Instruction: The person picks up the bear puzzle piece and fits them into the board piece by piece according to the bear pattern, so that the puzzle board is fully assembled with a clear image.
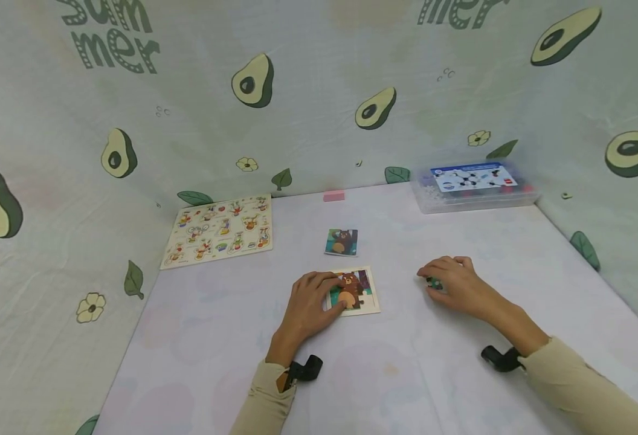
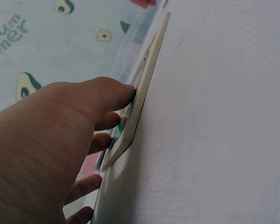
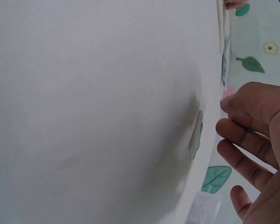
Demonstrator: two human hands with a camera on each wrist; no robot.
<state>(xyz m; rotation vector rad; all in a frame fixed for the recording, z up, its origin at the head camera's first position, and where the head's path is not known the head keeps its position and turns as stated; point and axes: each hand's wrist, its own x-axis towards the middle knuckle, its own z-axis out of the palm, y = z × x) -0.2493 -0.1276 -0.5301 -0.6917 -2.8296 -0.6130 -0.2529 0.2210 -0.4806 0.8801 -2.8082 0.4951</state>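
A small wooden jigsaw puzzle board point(image 1: 370, 305) with a brown bear picture lies on the table, its right part showing pale bare wood. My left hand point(image 1: 310, 305) rests over its left side. In the left wrist view the thumb and two fingertips touch the face of the puzzle board point(image 2: 144, 100), with the other fingers spread beyond its edge. To the right, my right hand point(image 1: 457, 287) hovers over a small green puzzle piece point(image 1: 435, 283). The right wrist view has that puzzle piece point(image 3: 196, 135) on the table, apart from the loosely bent fingers.
Behind the board lies a small bear picture card point(image 1: 342, 242). A larger wooden picture board point(image 1: 218, 232) is at the back left, a pink block point(image 1: 333, 196) at the back middle, and a clear plastic box point(image 1: 473, 186) with a blue-and-white label at the back right.
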